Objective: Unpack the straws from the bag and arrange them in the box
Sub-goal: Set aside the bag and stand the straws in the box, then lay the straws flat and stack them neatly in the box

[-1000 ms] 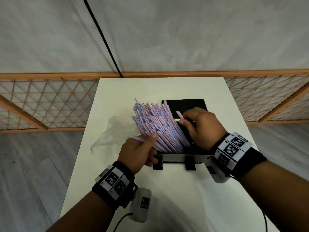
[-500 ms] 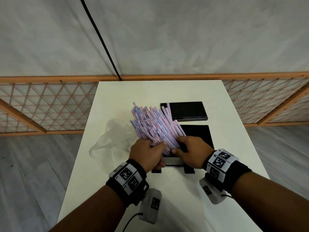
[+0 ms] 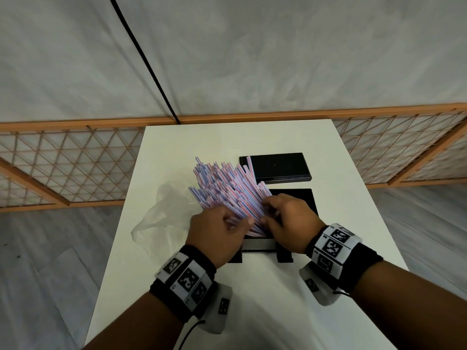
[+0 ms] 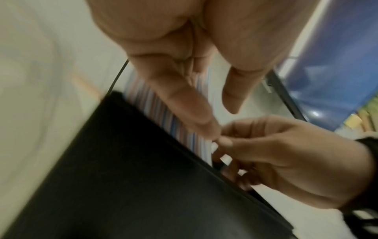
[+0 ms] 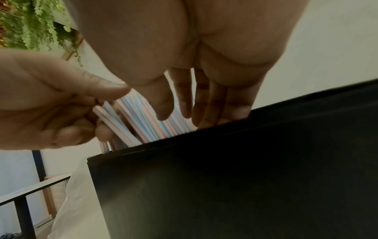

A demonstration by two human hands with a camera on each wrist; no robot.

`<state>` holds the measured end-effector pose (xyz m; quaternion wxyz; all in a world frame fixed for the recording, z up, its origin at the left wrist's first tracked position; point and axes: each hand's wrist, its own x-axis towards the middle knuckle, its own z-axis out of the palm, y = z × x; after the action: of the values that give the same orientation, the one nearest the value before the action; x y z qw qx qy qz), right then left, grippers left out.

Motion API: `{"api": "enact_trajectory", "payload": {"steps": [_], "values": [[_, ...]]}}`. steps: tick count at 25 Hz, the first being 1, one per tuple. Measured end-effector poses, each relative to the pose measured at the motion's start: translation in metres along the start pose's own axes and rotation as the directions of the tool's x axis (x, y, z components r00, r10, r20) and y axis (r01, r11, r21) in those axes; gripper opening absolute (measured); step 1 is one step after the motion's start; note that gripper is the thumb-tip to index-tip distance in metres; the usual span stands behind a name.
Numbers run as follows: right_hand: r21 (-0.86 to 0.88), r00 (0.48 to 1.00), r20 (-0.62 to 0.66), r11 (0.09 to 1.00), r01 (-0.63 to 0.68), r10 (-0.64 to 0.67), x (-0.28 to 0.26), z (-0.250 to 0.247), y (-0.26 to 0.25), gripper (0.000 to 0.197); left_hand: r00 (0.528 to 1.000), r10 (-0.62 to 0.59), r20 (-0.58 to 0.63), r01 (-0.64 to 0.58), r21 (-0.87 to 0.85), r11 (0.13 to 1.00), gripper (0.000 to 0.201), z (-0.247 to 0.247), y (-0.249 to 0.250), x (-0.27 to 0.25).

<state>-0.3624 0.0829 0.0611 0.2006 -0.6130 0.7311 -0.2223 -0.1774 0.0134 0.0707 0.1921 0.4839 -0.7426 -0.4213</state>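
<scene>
A thick bundle of pink-and-blue striped straws (image 3: 227,190) stands slanted in the open black box (image 3: 303,198), fanning up and to the left. My left hand (image 3: 240,223) is at the bundle's near left side. In the right wrist view the left hand (image 5: 51,105) curls its thumb and fingers round a few straws (image 5: 114,122). My right hand (image 3: 267,215) meets it from the right, fingers over the low end of the bundle inside the box. In the blurred left wrist view the right hand (image 4: 276,153) pinches straw ends at the box (image 4: 122,177) rim.
The box's black lid (image 3: 280,168) lies flat just behind the box. A crumpled clear plastic bag (image 3: 161,215) lies left of the straws on the white table (image 3: 252,311). A wooden lattice fence (image 3: 63,168) runs behind the table.
My right hand came back from the box's far part to the bundle's near end. My left hand slid in beside it. The bundle now leans lower to the left.
</scene>
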Motion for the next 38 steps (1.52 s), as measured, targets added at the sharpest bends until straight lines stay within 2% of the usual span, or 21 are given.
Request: {"api": "enact_trajectory", "payload": {"steps": [1, 3, 5, 6, 7, 8, 9, 11, 15, 18, 20, 25, 29, 31, 35, 38], "values": [[-0.006, 1.0, -0.002, 1.0, -0.025, 0.025, -0.002, -0.002, 0.004, 0.02, 0.995, 0.047, -0.093, -0.04, 0.076, 0.996, 0.036, -0.008, 0.002, -0.003], [-0.04, 0.996, 0.04, 0.996, -0.074, 0.076, -0.009, -0.006, 0.012, 0.023, 0.951, 0.118, -0.285, -0.084, 0.127, 0.988, 0.041, -0.023, 0.003, -0.007], [-0.06, 0.992, 0.083, 0.994, -0.095, 0.1, -0.016, -0.007, 0.019, 0.03, 0.911, 0.062, -0.407, -0.041, 0.06, 0.997, 0.052, -0.031, -0.003, -0.006], [-0.062, 0.99, 0.101, 0.994, -0.091, 0.097, -0.02, -0.006, 0.02, 0.031, 0.916, -0.054, -0.398, 0.045, -0.032, 0.998, 0.057, -0.032, -0.007, -0.004], [-0.055, 0.988, 0.123, 0.995, -0.085, 0.091, -0.022, -0.005, 0.02, 0.029, 0.924, -0.193, -0.331, 0.153, -0.141, 0.978, 0.06, -0.032, -0.009, -0.002], [-0.036, 0.986, 0.146, 0.996, -0.077, 0.081, -0.025, -0.003, 0.018, 0.024, 0.926, -0.3, -0.229, 0.248, -0.229, 0.941, 0.061, -0.029, -0.011, -0.002], [-0.012, 0.983, 0.17, 0.998, -0.067, 0.068, -0.026, -0.002, 0.015, 0.019, 0.928, -0.347, -0.137, 0.303, -0.265, 0.915, 0.061, -0.027, -0.012, -0.003], [0.018, 0.977, 0.209, 0.999, -0.045, 0.04, -0.026, 0.003, 0.008, 0.018, 0.941, -0.336, -0.035, 0.317, -0.251, 0.915, 0.062, -0.021, -0.011, -0.005], [0.009, 0.969, 0.242, 0.999, -0.052, 0.048, -0.022, 0.013, 0.0, 0.025, 0.961, -0.274, -0.026, 0.263, -0.204, 0.943, 0.066, -0.019, -0.006, -0.007], [-0.031, 0.958, 0.281, 0.998, -0.058, 0.065, -0.018, 0.018, -0.001, 0.029, 0.988, -0.156, 0.006, 0.156, 0.009, 0.988, 0.056, -0.019, -0.012, -0.007], [-0.048, 0.948, 0.312, 0.998, -0.051, 0.063, -0.015, 0.024, -0.004, 0.034, 0.993, -0.113, 0.028, 0.109, 0.11, 0.988, 0.055, -0.018, -0.017, -0.006], [-0.145, 0.948, 0.311, 0.989, -0.029, 0.073, -0.008, 0.035, -0.012, 0.043, 0.999, -0.033, -0.013, 0.035, 0.125, 0.991, 0.045, -0.013, -0.016, -0.005], [-0.151, 0.922, 0.377, 0.988, -0.031, 0.087, -0.002, 0.034, -0.01, 0.037, 0.997, -0.034, 0.074, 0.025, 0.112, 0.993, 0.038, -0.008, -0.014, -0.008], [-0.118, 0.918, 0.389, 0.993, -0.025, 0.07, 0.002, 0.033, -0.007, 0.034, 0.997, -0.024, 0.079, 0.016, 0.099, 0.995, 0.036, -0.008, -0.013, -0.006], [-0.075, 0.915, 0.401, 0.997, -0.008, 0.038, 0.002, 0.031, -0.004, 0.026, 0.997, -0.077, 0.016, 0.076, 0.016, 0.997, 0.034, -0.013, -0.017, 0.001], [-0.085, 0.898, 0.439, 0.996, 0.02, 0.019, 0.003, 0.031, -0.005, 0.025, 0.991, -0.13, 0.024, 0.131, -0.025, 0.991, 0.036, -0.012, -0.018, 0.0]]}}
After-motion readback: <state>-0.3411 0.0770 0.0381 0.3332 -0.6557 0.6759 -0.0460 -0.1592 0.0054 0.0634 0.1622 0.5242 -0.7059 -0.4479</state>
